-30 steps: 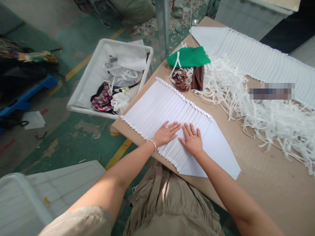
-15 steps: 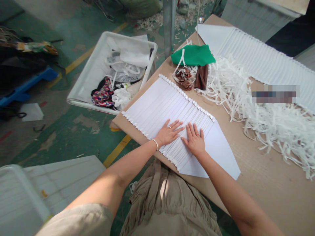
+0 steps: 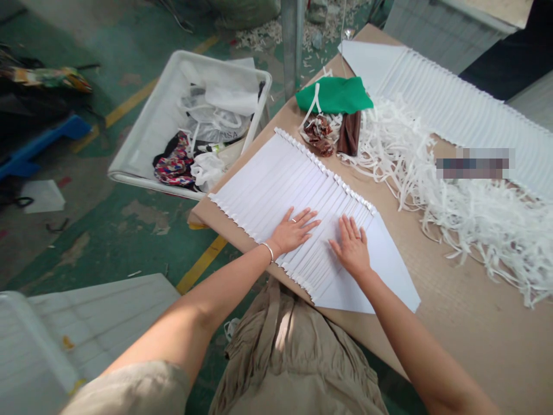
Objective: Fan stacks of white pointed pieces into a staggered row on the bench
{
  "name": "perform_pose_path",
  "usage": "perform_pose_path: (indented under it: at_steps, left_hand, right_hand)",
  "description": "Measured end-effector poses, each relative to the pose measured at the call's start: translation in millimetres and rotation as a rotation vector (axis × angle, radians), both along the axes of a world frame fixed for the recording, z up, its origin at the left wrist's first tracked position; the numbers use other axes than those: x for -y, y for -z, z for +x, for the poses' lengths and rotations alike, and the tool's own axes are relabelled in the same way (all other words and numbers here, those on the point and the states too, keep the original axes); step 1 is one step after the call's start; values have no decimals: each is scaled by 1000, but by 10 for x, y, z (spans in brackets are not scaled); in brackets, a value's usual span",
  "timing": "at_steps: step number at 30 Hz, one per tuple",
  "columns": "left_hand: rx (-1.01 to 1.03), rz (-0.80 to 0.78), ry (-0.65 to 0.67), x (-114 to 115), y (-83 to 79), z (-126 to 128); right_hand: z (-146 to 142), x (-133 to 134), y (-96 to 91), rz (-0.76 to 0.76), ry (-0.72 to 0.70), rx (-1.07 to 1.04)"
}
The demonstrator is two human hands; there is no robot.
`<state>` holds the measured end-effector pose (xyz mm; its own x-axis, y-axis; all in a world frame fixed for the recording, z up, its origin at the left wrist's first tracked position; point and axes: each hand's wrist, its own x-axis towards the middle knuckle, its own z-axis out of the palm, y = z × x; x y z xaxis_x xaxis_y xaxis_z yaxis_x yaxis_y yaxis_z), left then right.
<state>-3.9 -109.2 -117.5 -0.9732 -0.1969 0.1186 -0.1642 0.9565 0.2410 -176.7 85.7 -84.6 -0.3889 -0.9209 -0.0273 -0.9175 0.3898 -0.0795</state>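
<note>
White sheets (image 3: 254,196) lie fanned out in an overlapping row near the table's front corner, with small notched tabs along both edges. My left hand (image 3: 294,231) rests flat on the middle of the row, its fingers spread. Further right, my right hand (image 3: 353,249) is over the closely overlapped right part, open, its fingers stretched out. Neither hand grips anything. Beyond the sheets sits a large heap of white strips (image 3: 415,150), beside a green cloth (image 3: 337,95) and a brown piece of material (image 3: 349,134).
A second fanned row of white sheets (image 3: 453,86) lies along the table's far side. Left of the brown table (image 3: 453,323) stands a white bin (image 3: 142,127) holding bags and cloth. A metal post (image 3: 292,52) rises behind the table. Another pale container (image 3: 99,323) is at lower left.
My right hand has moved a little to the right across the sheets, widening the gap between my hands. My left hand stays in about the same place on the row.
</note>
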Motion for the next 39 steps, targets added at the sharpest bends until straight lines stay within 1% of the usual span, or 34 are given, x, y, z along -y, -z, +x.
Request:
perform_pose_path:
  at_steps: [3, 5, 8, 10, 13, 18, 24, 27, 30, 32, 36, 39]
  left_hand:
    - [-5, -10, -7, -153, -6, -21]
    - [-11, -18, 31, -274, 4, -57]
    - [-7, -25, 60, -403, 41, -116]
    - [-6, -29, 57, -430, 66, -138]
    - [-11, -38, 60, -422, 75, -140]
    - [-17, -39, 53, -416, 44, -132]
    - [-18, -22, 60, -404, 49, -143]
    - [-13, -21, 55, -419, 26, -142]
    - [-17, -25, 28, -512, -17, -143]
    - [-28, -30, 43, -612, -29, -152]
    - [-30, -26, 101, -774, 26, -184]
    - [-22, -20, 92, -797, 71, -199]
  right_hand:
    - [-131, -117, -73, 2, 70, -39]
    - [-124, -119, -69, 22, 43, -31]
    - [-4, -30, 11, 29, -19, 0]
    - [75, 17, 74, 15, -30, 11]
    - [115, -3, 123, -2, -25, 13]
    - [65, -111, 121, -8, -35, 14]
    - [29, -137, 165, -2, -47, 13]
    - [5, -164, 137, 8, -53, 13]
    - [-24, -241, 70, -6, -33, 2]
    - [-39, -309, 39, -18, -10, -12]
    - [-39, -414, 50, 4, -37, -13]
    - [-26, -481, 63, -4, -30, -23]
